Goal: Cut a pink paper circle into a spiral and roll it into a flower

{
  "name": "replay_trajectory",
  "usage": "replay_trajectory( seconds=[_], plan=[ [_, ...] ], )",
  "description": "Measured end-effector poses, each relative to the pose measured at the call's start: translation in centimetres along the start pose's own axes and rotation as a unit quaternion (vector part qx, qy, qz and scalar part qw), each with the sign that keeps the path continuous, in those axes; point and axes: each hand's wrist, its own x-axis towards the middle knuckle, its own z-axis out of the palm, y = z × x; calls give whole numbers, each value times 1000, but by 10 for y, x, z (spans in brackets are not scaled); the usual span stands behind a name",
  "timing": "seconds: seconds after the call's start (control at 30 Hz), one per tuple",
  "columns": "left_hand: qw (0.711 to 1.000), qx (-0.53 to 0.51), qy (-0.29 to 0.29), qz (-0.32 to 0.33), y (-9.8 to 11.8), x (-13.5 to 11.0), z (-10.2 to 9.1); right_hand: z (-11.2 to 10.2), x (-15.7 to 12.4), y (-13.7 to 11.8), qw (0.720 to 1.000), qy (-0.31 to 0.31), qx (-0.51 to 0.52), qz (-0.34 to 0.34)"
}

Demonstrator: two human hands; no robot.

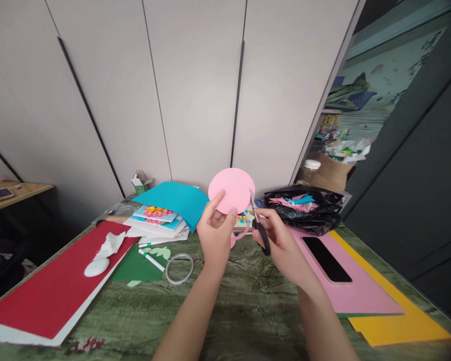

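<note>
My left hand (216, 231) pinches the lower edge of a round pink paper disc (231, 189) and holds it upright above the green table (248, 306). My right hand (280, 239) grips black-handled scissors (258, 223), whose blades touch the disc's right edge. A thin pink paper strip (242, 234) curls down from the disc between both hands.
At the left lie a red sheet (52, 286) with a white oval object (96, 267), a tape roll (179, 268), a marker (151, 260) and a stack of books under blue paper (176, 200). To the right: a black bag of scraps (308, 208), a phone (326, 259) on pink and yellow sheets.
</note>
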Motion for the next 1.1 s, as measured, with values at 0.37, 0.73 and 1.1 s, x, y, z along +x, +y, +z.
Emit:
replay_trajectory(
  seconds=[0.37, 0.73, 1.1],
  plan=[
    [1000, 5, -24, -9, 4, -2, 2, -2, 1, -1, 999, 31, -28, -15],
    [1000, 5, -24, -10, 4, -2, 2, -3, 0, 0, 998, 33, -45, -21],
    [997, 68, -14, 24, 5, 1, -2, -4, 0, 1, 998, 25, -54, -16]
  ],
)
